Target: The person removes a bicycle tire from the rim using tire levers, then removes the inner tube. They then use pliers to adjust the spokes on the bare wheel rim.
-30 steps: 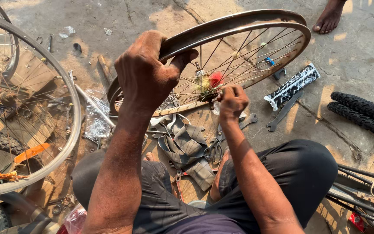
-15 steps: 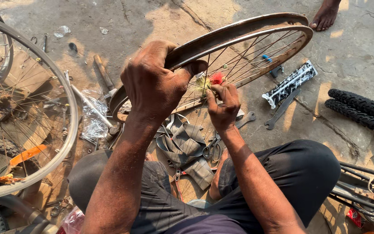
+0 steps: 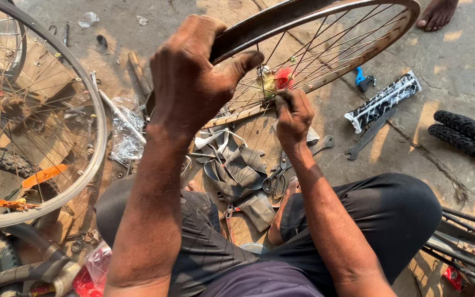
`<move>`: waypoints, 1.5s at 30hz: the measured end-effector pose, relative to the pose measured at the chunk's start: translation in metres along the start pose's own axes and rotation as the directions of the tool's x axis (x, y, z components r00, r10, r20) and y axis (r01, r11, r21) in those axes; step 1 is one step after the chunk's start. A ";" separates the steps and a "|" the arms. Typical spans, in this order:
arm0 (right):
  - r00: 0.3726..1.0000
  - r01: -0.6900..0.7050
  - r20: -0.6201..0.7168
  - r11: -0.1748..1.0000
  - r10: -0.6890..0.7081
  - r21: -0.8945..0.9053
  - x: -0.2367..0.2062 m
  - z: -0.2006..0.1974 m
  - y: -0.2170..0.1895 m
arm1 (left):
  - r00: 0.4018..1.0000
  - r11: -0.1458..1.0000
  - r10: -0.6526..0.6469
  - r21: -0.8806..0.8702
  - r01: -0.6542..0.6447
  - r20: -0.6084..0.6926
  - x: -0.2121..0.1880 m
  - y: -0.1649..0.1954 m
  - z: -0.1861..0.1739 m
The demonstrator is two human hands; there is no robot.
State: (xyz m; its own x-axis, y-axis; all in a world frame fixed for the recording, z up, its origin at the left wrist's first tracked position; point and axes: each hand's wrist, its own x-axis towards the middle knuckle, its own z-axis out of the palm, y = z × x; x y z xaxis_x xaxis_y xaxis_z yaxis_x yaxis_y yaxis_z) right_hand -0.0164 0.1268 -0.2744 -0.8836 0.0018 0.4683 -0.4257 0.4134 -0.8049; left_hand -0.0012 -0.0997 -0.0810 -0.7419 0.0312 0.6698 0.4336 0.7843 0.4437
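Observation:
A rusty brown bicycle wheel rim (image 3: pixel 336 11) with thin spokes stands tilted in front of me. My left hand (image 3: pixel 193 77) grips the near part of that rim from above. My right hand (image 3: pixel 294 113) is closed around spokes near the hub (image 3: pixel 273 82), which carries red and yellow tufts. Whether a small tool sits in the right fingers cannot be made out. I sit cross-legged in dark trousers behind the wheel.
A second spoked wheel (image 3: pixel 92 159) stands at left. Folded inner tube pieces (image 3: pixel 237 170), scissors (image 3: pixel 276 179), a spanner (image 3: pixel 369 135), a black-and-white wrapped package (image 3: pixel 383 102) and black tyres (image 3: pixel 468 137) lie on the concrete. Another person's bare foot (image 3: pixel 438 14) is top right.
My left hand has slid further along the rim and the wheel has come closer and tilted up. My right hand rose from the wheel's lower part to the spokes beside the hub.

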 end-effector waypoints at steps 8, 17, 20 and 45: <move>0.720 -0.562 0.273 0.305 0.638 0.769 0.003 -0.007 0.043 | 0.997 0.979 -0.067 0.193 0.060 0.032 -0.007 0.014 0.020; 0.554 -0.530 0.175 0.182 0.814 0.828 0.005 -0.004 0.018 | 0.997 0.990 -0.062 0.132 0.055 0.053 -0.010 0.024 0.021; 0.623 -0.423 -0.133 0.475 0.771 0.772 -0.006 0.005 0.024 | 0.997 0.973 -0.062 0.222 0.069 -0.038 -0.012 0.025 0.025; 0.629 -0.334 0.625 0.887 0.462 -0.320 -0.062 0.187 0.130 | 0.949 0.942 -0.249 -0.182 0.284 0.191 -0.007 -0.003 0.041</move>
State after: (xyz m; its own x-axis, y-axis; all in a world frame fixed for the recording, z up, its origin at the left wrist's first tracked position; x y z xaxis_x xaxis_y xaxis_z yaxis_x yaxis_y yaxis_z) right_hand -0.0535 0.0099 -0.4762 -0.8742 -0.3772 -0.3058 -0.0198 0.6570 -0.7536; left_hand -0.0177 -0.0769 -0.1114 -0.9101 -0.0474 0.4117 0.2909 0.6345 0.7161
